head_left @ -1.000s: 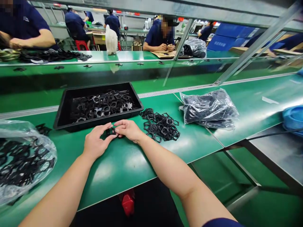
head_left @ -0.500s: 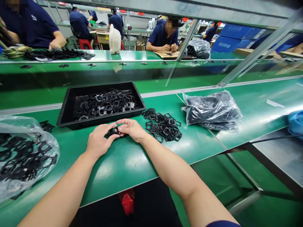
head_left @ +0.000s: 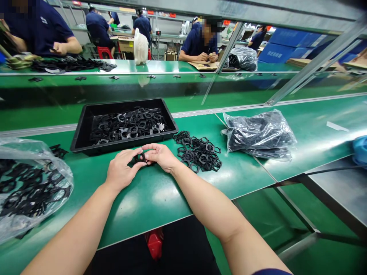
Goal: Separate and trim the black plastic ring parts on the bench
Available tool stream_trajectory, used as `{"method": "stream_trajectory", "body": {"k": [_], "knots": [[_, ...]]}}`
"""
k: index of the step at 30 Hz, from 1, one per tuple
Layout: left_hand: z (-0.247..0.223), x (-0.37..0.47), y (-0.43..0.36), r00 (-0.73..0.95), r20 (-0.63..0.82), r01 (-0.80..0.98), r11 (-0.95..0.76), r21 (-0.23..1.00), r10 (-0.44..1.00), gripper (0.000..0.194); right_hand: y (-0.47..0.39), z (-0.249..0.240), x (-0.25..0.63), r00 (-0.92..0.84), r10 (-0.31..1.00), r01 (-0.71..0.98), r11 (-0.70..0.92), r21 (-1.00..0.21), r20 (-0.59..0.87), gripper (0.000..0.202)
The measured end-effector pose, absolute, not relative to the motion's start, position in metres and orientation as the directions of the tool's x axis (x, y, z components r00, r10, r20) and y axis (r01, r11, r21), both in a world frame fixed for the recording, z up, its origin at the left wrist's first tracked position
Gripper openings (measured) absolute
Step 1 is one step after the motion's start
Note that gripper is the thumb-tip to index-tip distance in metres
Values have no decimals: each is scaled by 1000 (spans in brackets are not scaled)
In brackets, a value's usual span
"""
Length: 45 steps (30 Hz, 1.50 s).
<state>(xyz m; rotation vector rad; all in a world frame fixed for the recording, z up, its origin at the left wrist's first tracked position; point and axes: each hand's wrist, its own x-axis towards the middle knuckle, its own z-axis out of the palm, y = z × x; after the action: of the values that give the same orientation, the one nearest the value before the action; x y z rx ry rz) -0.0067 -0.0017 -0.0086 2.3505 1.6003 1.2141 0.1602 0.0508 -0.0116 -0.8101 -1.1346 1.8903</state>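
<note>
A small black part (head_left: 139, 157) with an opening in it is held between my two hands, just in front of the black tray. My left hand (head_left: 122, 169) pinches its left side between thumb and fingers. At its right side, the fingers of my right hand (head_left: 160, 156) are closed on the same part. The black tray (head_left: 123, 146) holds a heap of black parts, some with shiny metal pieces. Right of my right hand, a loose pile of flat black rings (head_left: 202, 152) lies on the green table (head_left: 160, 202).
An open clear bag (head_left: 34, 187) of black parts lies at the left. Another filled plastic bag (head_left: 258, 133) is at the right. Behind the tray runs a green belt (head_left: 114, 91) carrying small black pieces. Metal struts (head_left: 304, 68) slant across the right. Co-workers sit beyond.
The view has shifted slightly. My hands keep their hold on the black part, which looks slightly turned. Across the belt, the left co-worker's hand has lifted from the black pile with something small.
</note>
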Motion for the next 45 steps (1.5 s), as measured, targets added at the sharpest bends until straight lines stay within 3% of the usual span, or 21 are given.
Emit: {"method": "stream_trajectory", "body": {"k": [14, 21, 35, 38, 41, 43, 45], "knots": [[-11, -9, 0, 150, 567, 775, -452, 441, 810, 35, 50, -11, 160, -541, 835, -286, -296, -911, -102, 44], [-14, -3, -1, 15, 542, 751, -367, 549, 840, 42, 52, -15, 158, -525, 846, -298, -290, -909, -97, 45], [-9, -5, -3, 44, 504, 713, -380, 589, 863, 36, 50, -11, 158, -489, 866, -308, -287, -907, -108, 42], [-9, -1, -1, -60, 436, 539, -338, 771, 898, 46, 51, -11, 158, -438, 893, -322, -268, -908, -109, 39], [-8, 0, 3, -207, 140, 124, -116, 986, 968, 51, 53, -10, 158, -405, 909, -341, -249, -906, -98, 39], [-6, 0, 5, -180, -80, -120, 59, 991, 980, 44, 53, -10, 158, -415, 905, -336, -248, -909, -94, 38], [-5, -1, 7, -130, -192, -237, 158, 959, 973, 37, 53, -11, 158, -431, 897, -319, -249, -915, -94, 38]]}}
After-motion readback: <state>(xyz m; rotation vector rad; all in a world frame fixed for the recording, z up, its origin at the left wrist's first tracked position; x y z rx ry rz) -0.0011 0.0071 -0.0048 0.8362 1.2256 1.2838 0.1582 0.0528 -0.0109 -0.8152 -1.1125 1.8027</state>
